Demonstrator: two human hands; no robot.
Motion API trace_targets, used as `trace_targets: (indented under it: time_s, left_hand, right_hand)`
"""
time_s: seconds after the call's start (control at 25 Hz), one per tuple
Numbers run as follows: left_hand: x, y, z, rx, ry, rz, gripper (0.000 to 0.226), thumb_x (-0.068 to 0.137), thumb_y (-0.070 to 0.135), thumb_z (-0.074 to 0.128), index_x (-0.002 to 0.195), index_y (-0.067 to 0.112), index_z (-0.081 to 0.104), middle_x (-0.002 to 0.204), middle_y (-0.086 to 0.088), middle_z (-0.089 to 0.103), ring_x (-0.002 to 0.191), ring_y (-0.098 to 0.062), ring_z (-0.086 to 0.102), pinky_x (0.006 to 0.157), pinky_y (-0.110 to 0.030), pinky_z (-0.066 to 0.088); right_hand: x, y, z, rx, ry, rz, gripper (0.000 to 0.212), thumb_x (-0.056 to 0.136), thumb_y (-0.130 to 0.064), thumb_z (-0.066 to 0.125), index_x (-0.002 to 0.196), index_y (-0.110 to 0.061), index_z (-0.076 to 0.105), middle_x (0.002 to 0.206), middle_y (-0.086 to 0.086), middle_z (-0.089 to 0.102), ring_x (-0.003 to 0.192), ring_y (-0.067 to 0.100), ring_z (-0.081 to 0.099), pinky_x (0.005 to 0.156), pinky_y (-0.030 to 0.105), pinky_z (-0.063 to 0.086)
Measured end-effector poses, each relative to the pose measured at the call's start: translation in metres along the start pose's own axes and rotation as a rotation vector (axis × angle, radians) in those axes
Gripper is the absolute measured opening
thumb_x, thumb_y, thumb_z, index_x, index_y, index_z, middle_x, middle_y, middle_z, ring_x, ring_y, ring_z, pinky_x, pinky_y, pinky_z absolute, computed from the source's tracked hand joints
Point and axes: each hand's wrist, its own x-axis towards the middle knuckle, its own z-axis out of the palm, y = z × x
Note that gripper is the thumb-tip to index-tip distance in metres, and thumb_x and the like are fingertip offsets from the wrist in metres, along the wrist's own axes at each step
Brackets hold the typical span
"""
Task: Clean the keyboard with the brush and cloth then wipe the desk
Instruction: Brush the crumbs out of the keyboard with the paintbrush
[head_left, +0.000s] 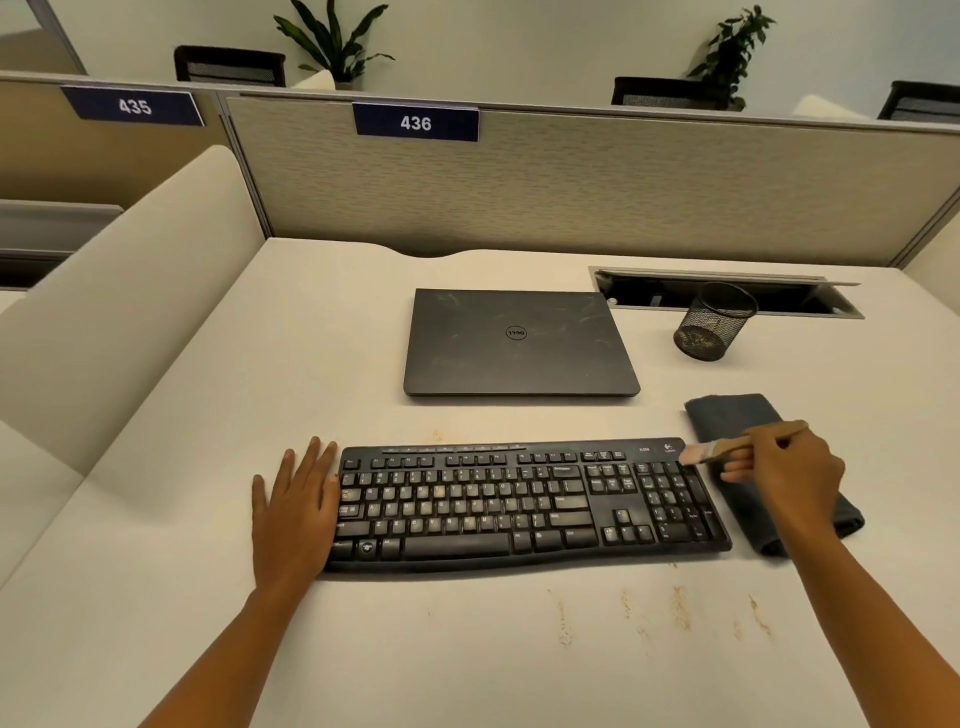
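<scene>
Cream laminate forms the desk (156, 597) nearest you, and its front portion, right of centre, carries a scatter of tan crumbs and smears (680, 608). Your two bare forearms enter from the bottom edge and reach forward.

Your left hand (296, 514) lies flat, palm down, fingers extended and together, against the left end of the keyboard (519, 506). This grip is fully open and holds nothing; it only presses against the keyboard's edge and the desk.

The keyboard is black, lies square to you, and shows pale dust across many keys.

Your right hand (784, 478) is closed around the wooden handle of the brush (727, 449). The pale bristles point left and meet the keyboard's far right corner, by the number pad.

The cloth (737, 415) is dark, folded, and lies on the desk just beside the right end of the keyboard, partly under your right hand and forearm.

Beyond the keyboard, a closed dark laptop (519, 343) lies flat, its lid streaked with smudges. To its right stands an empty black mesh pen cup (714, 322), in front of an open cable tray (810, 299) set in the desk. A fabric partition (571, 182) closes the back, bearing a label (415, 122) reading 436.
</scene>
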Motion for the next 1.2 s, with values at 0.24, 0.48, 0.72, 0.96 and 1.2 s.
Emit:
trace_targets:
  time_s: [0.24, 0.48, 0.72, 0.96, 1.2]
  left_hand:
    - [0.001, 0.001, 0.000, -0.009, -0.010, -0.004, 0.063, 0.096, 0.050, 0.008, 0.154, 0.032, 0.024, 0.160, 0.008, 0.022, 0.150, -0.017, 0.012, 0.120, -0.045, 0.000]
    - [0.001, 0.001, -0.001, -0.020, -0.011, -0.013, 0.061, 0.096, 0.048, 0.010, 0.153, 0.032, 0.025, 0.160, 0.008, 0.022, 0.150, -0.017, 0.012, 0.120, -0.045, 0.000]
    - [0.000, 0.001, -0.002, -0.018, -0.013, -0.008, 0.062, 0.096, 0.048, 0.010, 0.153, 0.032, 0.025, 0.160, 0.007, 0.022, 0.150, -0.018, 0.012, 0.120, -0.045, -0.001]
    - [0.000, 0.001, -0.001, -0.024, 0.000, -0.011, 0.059, 0.097, 0.046, 0.012, 0.153, 0.031, 0.028, 0.160, 0.007, 0.025, 0.150, -0.019, 0.015, 0.120, -0.046, 0.001]
    - [-0.001, 0.003, -0.002, -0.036, 0.012, -0.007, 0.058, 0.099, 0.044, 0.014, 0.153, 0.031, 0.029, 0.159, 0.008, 0.025, 0.150, -0.018, 0.015, 0.119, -0.043, -0.002]
  right_hand:
    - [0.008, -0.003, 0.008, 0.094, 0.030, 0.070, 0.027, 0.100, -0.020, 0.045, 0.090, -0.004, 0.064, 0.071, 0.008, 0.067, 0.049, 0.006, 0.064, 0.063, 0.015, 0.055]
    - [0.004, -0.002, 0.000, 0.087, 0.126, 0.247, 0.032, 0.088, -0.025, 0.045, 0.081, 0.001, 0.061, 0.070, 0.014, 0.066, 0.049, 0.025, 0.062, 0.068, 0.036, 0.060]
    - [-0.008, -0.011, 0.007, 0.151, 0.113, 0.223, 0.034, 0.098, -0.017, 0.043, 0.077, 0.002, 0.063, 0.061, 0.007, 0.062, 0.041, 0.013, 0.060, 0.050, 0.022, 0.055]
    - [-0.005, -0.011, 0.010, 0.081, 0.121, 0.099, 0.035, 0.099, -0.015, 0.041, 0.080, 0.004, 0.064, 0.059, 0.005, 0.063, 0.042, 0.010, 0.061, 0.066, 0.028, 0.057]
    - [-0.002, -0.013, 0.015, -0.007, 0.133, 0.047, 0.036, 0.094, -0.027, 0.036, 0.074, -0.007, 0.057, 0.062, 0.010, 0.064, 0.057, 0.020, 0.058, 0.072, 0.032, 0.053]
